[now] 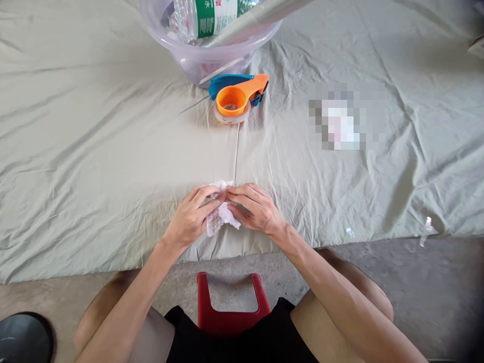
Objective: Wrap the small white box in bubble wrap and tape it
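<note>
Left hand (192,214) and right hand (252,206): closed around a crumpled, translucent white bubble-wrap bundle (221,217), from which a tape strip (236,156) is stretched away.

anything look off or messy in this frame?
Mostly tidy. A strand of tape trails loose from the orange dispenser to the bubble-wrap bundle pinched by both hands. The cloth is wrinkled, and scraps lie near its edge.

Both hands (227,209) — bubble-wrap bundle (221,214)

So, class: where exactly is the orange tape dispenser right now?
In the head view, the orange tape dispenser lies on the grey-green cloth, up the middle, just in front of the clear plastic basin and beyond both hands.
</note>
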`<action>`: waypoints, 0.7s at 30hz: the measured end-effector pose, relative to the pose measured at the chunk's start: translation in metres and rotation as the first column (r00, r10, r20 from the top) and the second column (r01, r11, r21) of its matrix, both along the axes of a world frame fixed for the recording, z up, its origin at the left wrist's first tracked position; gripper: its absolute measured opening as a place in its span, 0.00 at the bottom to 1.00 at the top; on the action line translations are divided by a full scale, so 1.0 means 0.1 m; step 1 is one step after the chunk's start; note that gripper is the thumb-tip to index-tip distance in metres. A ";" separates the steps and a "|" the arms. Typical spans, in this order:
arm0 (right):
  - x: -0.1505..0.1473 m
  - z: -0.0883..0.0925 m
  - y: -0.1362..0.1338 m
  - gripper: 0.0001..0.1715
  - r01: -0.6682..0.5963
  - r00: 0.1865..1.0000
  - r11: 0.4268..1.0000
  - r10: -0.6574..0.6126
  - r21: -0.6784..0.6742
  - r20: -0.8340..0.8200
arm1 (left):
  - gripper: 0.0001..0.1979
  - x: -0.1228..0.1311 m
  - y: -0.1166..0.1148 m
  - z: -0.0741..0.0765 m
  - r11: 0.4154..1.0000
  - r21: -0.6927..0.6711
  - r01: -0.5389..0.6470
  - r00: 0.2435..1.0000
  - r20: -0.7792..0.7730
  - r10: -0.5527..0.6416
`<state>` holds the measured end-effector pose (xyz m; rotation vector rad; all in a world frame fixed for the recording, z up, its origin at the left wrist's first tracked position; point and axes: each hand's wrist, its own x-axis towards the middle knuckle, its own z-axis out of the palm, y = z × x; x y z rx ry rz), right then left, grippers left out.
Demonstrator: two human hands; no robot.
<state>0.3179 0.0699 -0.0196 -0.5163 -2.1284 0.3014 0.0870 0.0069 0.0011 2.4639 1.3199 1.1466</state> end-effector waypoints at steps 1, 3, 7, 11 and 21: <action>-0.02 0.00 -0.01 0.06 0.008 1.000 0.999 -0.009 -0.033 -0.028 | 0.11 0.02 0.01 -0.01 1.000 -0.003 -0.006 0.999 0.036 0.006; -0.08 0.00 -0.04 0.05 0.024 0.996 0.994 -0.033 -0.109 -0.078 | 0.07 0.07 0.03 -0.03 0.999 -0.005 -0.040 0.991 0.127 0.040; -0.16 0.00 -0.10 0.06 0.081 0.991 0.977 -0.100 -0.198 -0.089 | 0.08 0.17 0.08 -0.09 0.993 -0.028 -0.118 0.962 0.244 0.121; -0.20 -0.03 -0.15 0.11 0.150 0.984 0.973 -0.165 -0.177 -0.068 | 0.05 0.28 0.09 -0.13 0.982 -0.043 -0.186 0.935 0.299 0.190; -0.25 -0.14 -0.29 0.33 0.275 0.961 0.961 -0.276 0.034 0.022 | 0.18 0.59 0.13 -0.15 0.874 -0.123 -0.471 0.725 0.510 0.463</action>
